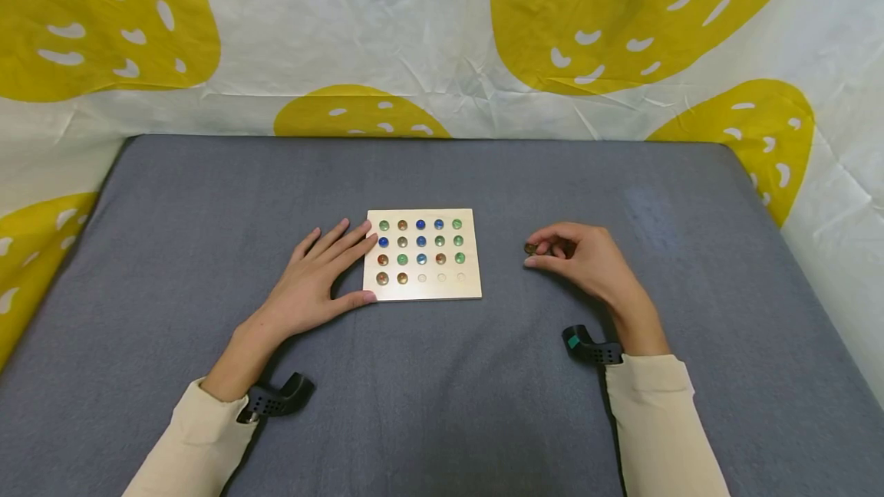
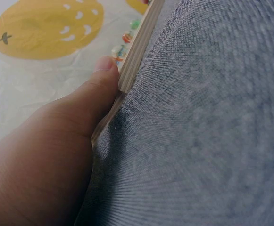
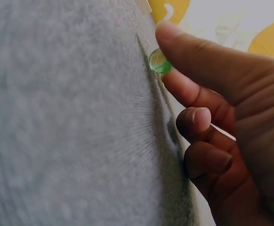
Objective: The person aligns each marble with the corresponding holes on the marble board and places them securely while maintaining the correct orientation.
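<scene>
A light wooden board (image 1: 472, 287) lies on the cloth, with several rows of glass marbles (image 1: 421, 241) in green, blue and brown set in its round hollows. Three hollows at the right of the nearest row hold no marble. My left hand (image 1: 312, 280) is spread flat at the board's left side, fingertips over its edge and thumb at the near corner. To the right of the board, my right hand (image 1: 578, 257) pinches a glass marble (image 3: 160, 61) between thumb and forefinger. That marble looks clear and green in the right wrist view; its other fingers curl inward.
A grey cloth (image 1: 442, 390) covers the table. Behind it hangs a white curtain (image 1: 407, 21) with yellow shapes. Each wrist wears a black camera mount (image 1: 279, 397), close above the cloth.
</scene>
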Tool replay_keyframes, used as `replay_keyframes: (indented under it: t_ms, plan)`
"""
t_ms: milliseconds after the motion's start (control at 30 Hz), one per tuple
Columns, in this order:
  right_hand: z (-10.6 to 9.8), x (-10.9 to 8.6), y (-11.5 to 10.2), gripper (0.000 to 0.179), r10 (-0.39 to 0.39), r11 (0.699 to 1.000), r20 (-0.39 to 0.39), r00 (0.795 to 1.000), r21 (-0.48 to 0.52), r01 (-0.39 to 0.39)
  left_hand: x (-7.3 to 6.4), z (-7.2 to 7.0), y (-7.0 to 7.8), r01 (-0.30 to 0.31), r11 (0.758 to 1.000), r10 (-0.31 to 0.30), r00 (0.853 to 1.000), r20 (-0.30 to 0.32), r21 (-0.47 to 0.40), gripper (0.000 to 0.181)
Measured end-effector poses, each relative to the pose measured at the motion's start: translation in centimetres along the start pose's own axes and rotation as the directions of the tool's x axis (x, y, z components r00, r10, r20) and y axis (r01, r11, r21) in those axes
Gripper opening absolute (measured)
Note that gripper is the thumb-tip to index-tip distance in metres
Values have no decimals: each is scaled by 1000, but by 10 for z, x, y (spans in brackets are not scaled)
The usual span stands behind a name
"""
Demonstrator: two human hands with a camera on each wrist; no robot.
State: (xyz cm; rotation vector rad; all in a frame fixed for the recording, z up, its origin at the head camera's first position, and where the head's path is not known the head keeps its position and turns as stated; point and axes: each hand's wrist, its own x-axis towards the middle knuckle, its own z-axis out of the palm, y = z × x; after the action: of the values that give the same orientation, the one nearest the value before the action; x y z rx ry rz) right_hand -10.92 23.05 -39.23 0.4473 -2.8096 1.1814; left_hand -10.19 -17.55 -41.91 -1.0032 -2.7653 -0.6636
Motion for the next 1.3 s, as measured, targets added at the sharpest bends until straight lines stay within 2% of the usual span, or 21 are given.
replay_keyframes:
  t_ms: [433,733,1300]
  plan:
    - [2,1,2,22,-53,997,22,998,-60,54,0,2,-2,0,1000,0,1000,0,1,80]
    - [6,4,0,19,-149,984,15,989,-93,150,-1,3,-2,-3,1000,3,1000,-2,9,80]
    - [10,3,3,15,-147,986,7,989,-73,147,0,5,-3,-4,1000,4,1000,-4,12,80]
